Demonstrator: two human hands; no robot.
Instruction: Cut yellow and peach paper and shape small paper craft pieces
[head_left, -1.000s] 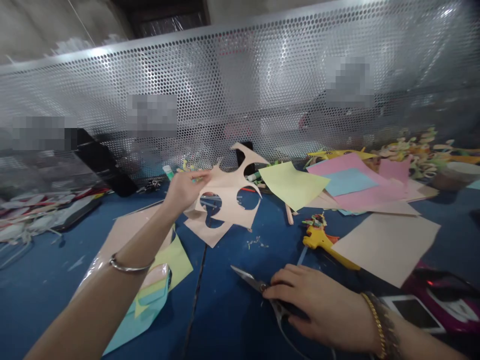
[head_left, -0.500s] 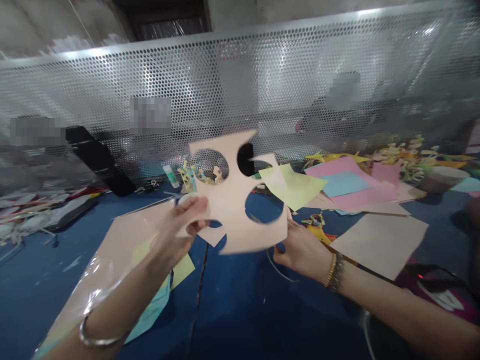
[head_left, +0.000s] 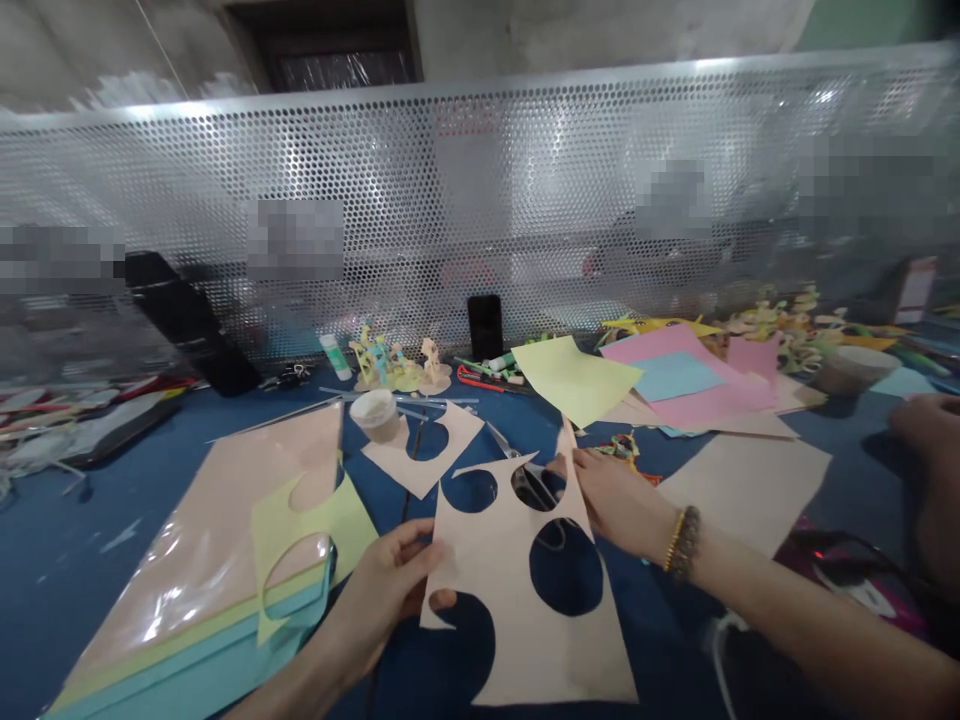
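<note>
My left hand (head_left: 401, 580) pinches the left edge of a peach paper sheet (head_left: 510, 580) that has several round holes cut in it. The sheet is tilted low above the table, nearer to me. At its upper right edge is my right hand (head_left: 619, 500); the paper hides most of its fingers, so their grip is unclear. Scissors (head_left: 501, 440) lie beside those fingers, with dark parts showing through a hole. Beyond the sheet lies a peach paper offcut (head_left: 409, 465) with a curved cutout, against a small white tub (head_left: 375, 412).
A plastic-wrapped paper pack (head_left: 202, 540) with a cut yellow sheet (head_left: 311, 510) lies left. Coloured sheets (head_left: 679, 385) spread right. Behind stand small paper figures (head_left: 401, 362), a glue stick (head_left: 335, 357), a phone (head_left: 485, 325) and a perforated metal screen (head_left: 390, 170). Another person's hand (head_left: 930, 430) is far right.
The peach sheet has come down and toward me, uncovering the offcut, tub and scissors. My left hand moved lower with it. My right hand stays near the sheet's right edge, now higher up along it.
</note>
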